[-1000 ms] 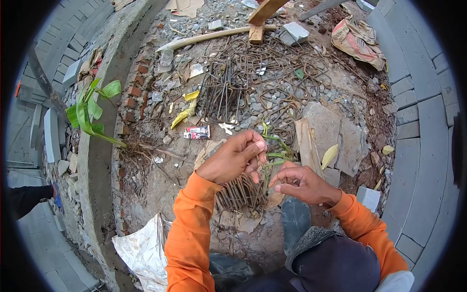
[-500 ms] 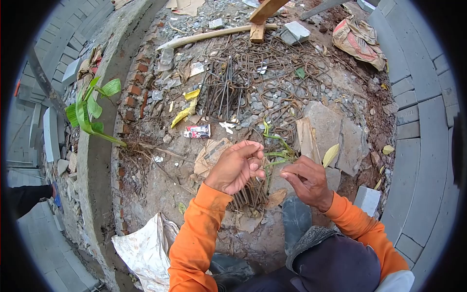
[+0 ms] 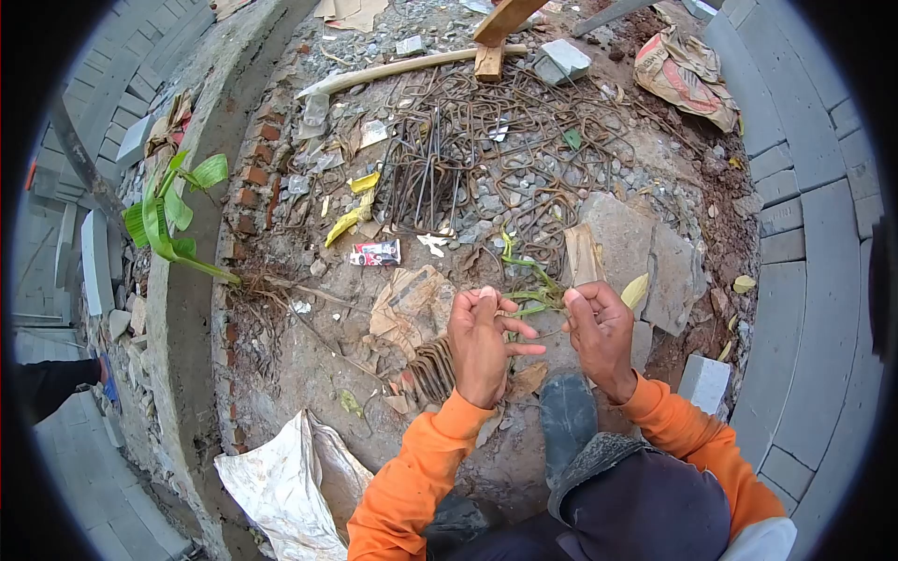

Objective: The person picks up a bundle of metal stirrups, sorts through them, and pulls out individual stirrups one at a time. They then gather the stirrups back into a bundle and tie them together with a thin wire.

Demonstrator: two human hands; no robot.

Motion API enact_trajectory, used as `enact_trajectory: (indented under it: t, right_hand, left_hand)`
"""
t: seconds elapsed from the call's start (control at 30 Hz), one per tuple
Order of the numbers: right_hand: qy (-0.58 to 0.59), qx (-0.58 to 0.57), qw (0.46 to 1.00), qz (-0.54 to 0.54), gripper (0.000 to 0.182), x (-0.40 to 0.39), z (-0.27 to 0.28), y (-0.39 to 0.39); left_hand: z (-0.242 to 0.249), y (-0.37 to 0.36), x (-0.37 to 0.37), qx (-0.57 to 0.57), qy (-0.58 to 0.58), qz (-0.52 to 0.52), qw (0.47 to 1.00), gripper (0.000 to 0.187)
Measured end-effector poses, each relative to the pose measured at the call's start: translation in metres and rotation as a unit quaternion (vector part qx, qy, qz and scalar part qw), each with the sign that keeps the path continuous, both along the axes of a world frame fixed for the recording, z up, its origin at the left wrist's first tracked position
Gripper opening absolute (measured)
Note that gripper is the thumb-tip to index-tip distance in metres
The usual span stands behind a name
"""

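Gravelly dirt ground bears tangled rebar stirrups, paper scraps.

Single head-worn fisheye view, looking steeply down, close over the hands, rubble ground beyond

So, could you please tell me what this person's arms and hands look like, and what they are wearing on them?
Both arms are covered by bright orange long sleeves that end at the wrists. The left hand and the right hand are bare: no gloves, and no watch or ring that I can make out. The fabric looks plain, without visible markings.
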State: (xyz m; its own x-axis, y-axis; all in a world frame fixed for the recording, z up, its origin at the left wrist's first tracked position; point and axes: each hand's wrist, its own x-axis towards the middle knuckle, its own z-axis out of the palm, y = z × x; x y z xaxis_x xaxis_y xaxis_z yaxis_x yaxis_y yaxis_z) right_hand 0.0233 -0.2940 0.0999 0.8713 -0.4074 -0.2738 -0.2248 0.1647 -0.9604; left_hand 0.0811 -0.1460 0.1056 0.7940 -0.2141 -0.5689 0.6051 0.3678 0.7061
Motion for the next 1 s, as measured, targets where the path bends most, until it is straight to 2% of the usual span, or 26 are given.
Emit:
enact_trajectory:
  t: [0.1,0.3,0.4,0.5,0.6,0.7,0.8,0.9,0.97,1.0]
  right_hand:
    - [-0.006,-0.002,1.000,-0.010,0.009,0.003,0.006,0.002]
    - [-0.008,0.058,0.998,-0.020,0.010,0.003,0.004,0.003]
    - [-0.005,0.001,1.000,0.001,0.011,0.002,0.004,0.003]
    - [-0.021,-0.090,0.995,0.037,0.012,0.002,0.007,0.000]
    - [-0.030,-0.152,0.985,0.074,0.012,0.002,0.006,-0.005]
    - [-0.027,-0.157,0.984,0.085,0.010,0.001,0.005,-0.005]
    - [-0.047,-0.132,0.989,0.053,0.009,0.002,-0.001,0.001]
    - [-0.073,-0.134,0.988,0.033,0.009,0.005,-0.007,0.004]
    - [-0.074,-0.166,0.982,0.059,0.011,0.003,-0.008,0.002]
    - [-0.051,-0.128,0.989,0.056,0.012,0.003,-0.006,0.003]
  left_hand:
    - [-0.007,-0.002,-0.013,-0.030,-0.004,0.021,0.999,0.018]
    - [-0.032,0.006,-0.025,-0.219,0.204,0.023,0.954,0.021]
    - [-0.025,0.000,-0.028,-0.053,0.035,0.009,0.998,0.021]
    - [-0.043,0.000,-0.028,0.083,-0.150,-0.032,0.985,0.022]
    - [0.023,0.004,-0.020,0.002,0.071,-0.094,0.993,0.022]
    - [0.024,0.015,-0.020,0.026,0.053,-0.114,0.992,0.021]
    - [0.012,0.005,-0.025,0.089,-0.045,-0.082,0.992,0.019]
    - [0.019,0.000,-0.025,-0.062,0.099,-0.007,0.993,0.016]
    - [0.009,-0.002,-0.029,-0.029,0.065,-0.014,0.997,0.016]
    - [0.001,-0.002,-0.032,-0.013,0.047,-0.016,0.999,0.016]
